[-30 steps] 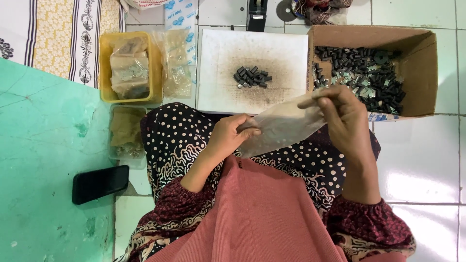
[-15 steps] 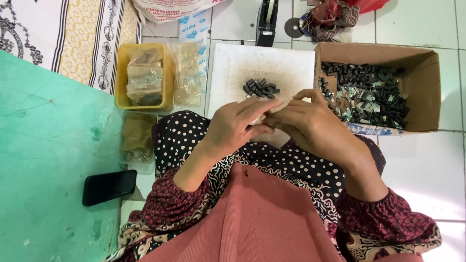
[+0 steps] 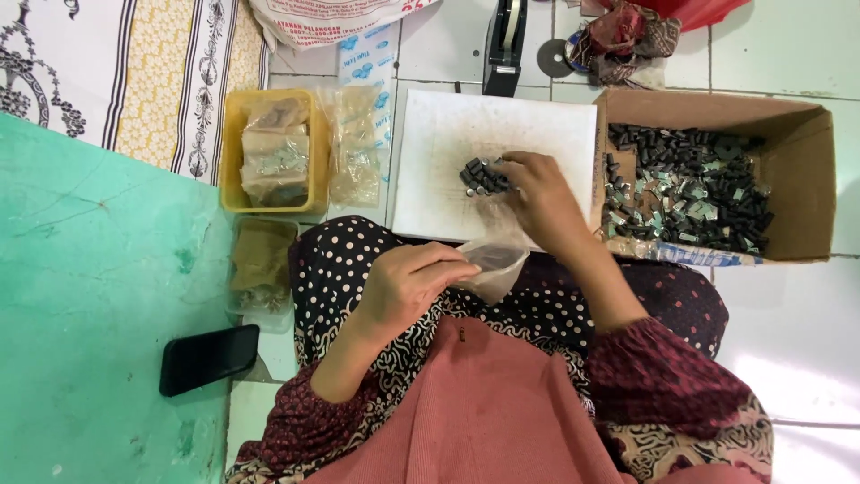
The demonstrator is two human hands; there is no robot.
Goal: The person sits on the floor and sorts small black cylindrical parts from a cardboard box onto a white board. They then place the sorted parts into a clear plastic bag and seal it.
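Small dark parts [image 3: 484,176] half hidden under right hand [image 3: 537,197], contents of clear bag [image 3: 494,265] indistinct

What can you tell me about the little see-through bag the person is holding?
The small plastic bag is clear and thin, and looks soft and crinkly. Its mouth is held open and faces away from the person, toward the white board. The left hand pinches its near edge and holds it above the lap, over the dotted cloth. Something dark shows through it, though whether that is inside cannot be told. The right hand does not touch it; it rests on the pile of small dark parts on the board.
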